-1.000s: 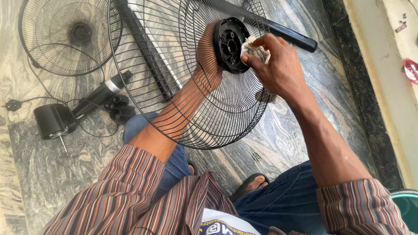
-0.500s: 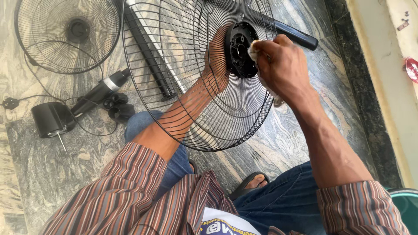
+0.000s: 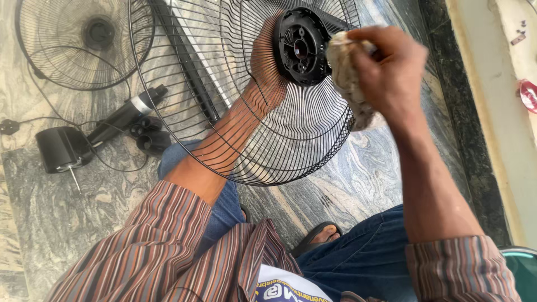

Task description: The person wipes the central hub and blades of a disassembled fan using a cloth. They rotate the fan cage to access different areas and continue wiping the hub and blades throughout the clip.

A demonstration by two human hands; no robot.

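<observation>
Now the right hand (image 3: 391,72) has come off the hub (image 3: 300,46): half a second ago it pressed the rag (image 3: 345,78) against the black plastic disc, and here it sits a little to the right, upper right of the frame, fingers clenched round the bunched, pale, grubby cloth, whose tail hangs down over the rim of the grille (image 3: 235,95). The rag looks just clear of the hub, though motion blur makes the gap hard to judge. That reads as a stroke finished on that part of the hub, with the cloth lifted for a fresh place. The left hand (image 3: 267,67) is behind the wires, upper centre, palm and fingers spread against the back of the hub to steady it; whether the fingers curl round anything cannot be told through the mesh. The grille has tipped so that the hub faces the camera more squarely than a second ago. Upper left, a second grille (image 3: 84,45) lies flat on the marble floor (image 3: 363,179), with the motor (image 3: 59,150) and its cord below it, mid-left. As for containers, only a green rim, perhaps a bucket (image 3: 523,263), shows at the lower right corner, and its inside is out of view.
</observation>
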